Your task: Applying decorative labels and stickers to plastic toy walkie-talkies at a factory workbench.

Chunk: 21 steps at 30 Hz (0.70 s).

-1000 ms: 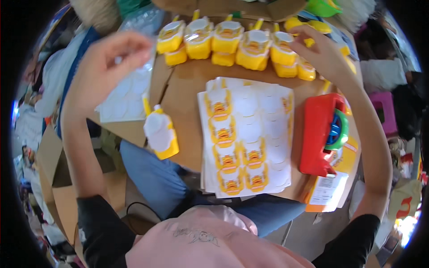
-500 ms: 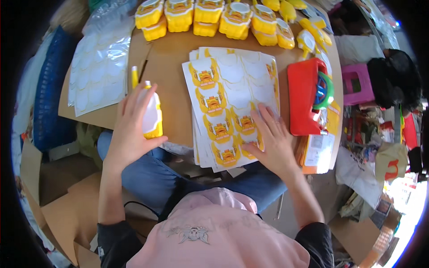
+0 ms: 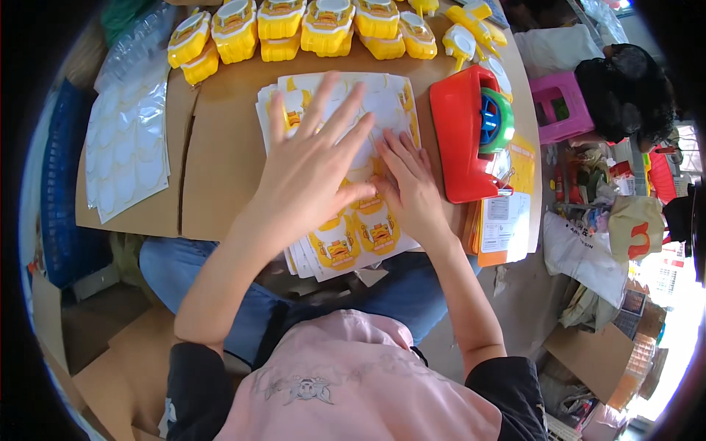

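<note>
A stack of sticker sheets [image 3: 337,253], printed with yellow cartoon figures, lies in front of me on the cardboard-topped table. Over its left and middle part is my left hand [image 3: 312,162], open and empty, its fingers spread wide; whether it touches the paper I cannot tell. My right hand [image 3: 412,180] rests on the right side of the top sheet, fingers stretched out and thumb apart. The upper part of that sheet shows bare white backing, partly covered by my left hand.
Along the far edge stand several yellow-and-white plastic cases [image 3: 327,26], some stacked. A red tape dispenser [image 3: 460,140] with a green-rimmed roll stands right of the sheets, papers [image 3: 507,224] below it. More sheets in clear plastic [image 3: 132,147] lie left. A purple stool [image 3: 555,110] is beyond the table.
My left hand has let go of a yellow-and-white plastic case and moved right, over the sheets. That case is out of sight. My right hand stays on the sheet; the view has shifted.
</note>
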{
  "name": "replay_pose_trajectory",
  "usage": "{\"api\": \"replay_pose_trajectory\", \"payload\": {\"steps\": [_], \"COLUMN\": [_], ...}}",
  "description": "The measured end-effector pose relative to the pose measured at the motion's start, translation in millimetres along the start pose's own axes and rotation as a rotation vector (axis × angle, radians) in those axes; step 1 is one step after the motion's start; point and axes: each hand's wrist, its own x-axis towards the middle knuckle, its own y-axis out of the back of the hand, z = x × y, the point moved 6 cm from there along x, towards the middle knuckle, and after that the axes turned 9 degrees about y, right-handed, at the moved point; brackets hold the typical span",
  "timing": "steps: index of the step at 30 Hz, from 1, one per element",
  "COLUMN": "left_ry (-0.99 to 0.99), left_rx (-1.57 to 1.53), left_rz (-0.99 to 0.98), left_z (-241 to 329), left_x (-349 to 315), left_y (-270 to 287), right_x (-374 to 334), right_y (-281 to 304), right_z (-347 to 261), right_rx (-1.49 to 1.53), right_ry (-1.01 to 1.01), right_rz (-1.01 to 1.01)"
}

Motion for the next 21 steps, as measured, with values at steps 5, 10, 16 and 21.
{"api": "replay_pose_trajectory", "payload": {"steps": [5, 10, 16, 21], "left_ry": [-0.1, -0.062, -0.038, -0.085], "left_rx": [0.014, -0.095, -0.152, -0.141], "left_rz": [-0.225, -0.217, -0.213, -0.072], "left_z": [-14.2, -17.8, -19.6, -22.1], "left_x": [27.3, 28.6, 22.6, 16.1], "left_y": [-46.7, -46.0, -43.8, -47.3], "right_x": [0.2, 3.6, 1.2, -6.4], "right_y": [-2.2, 0.0, 2.0, 6.2], "right_z": [8.0, 7.2, -0.4, -12.6], "right_rx": [0.043, 0.059, -0.004, -0.201], "right_ry": [-0.023, -0.076, -0.077, 0.06], "right_rz": [0.032, 0.111, 0.234, 0.195]}}
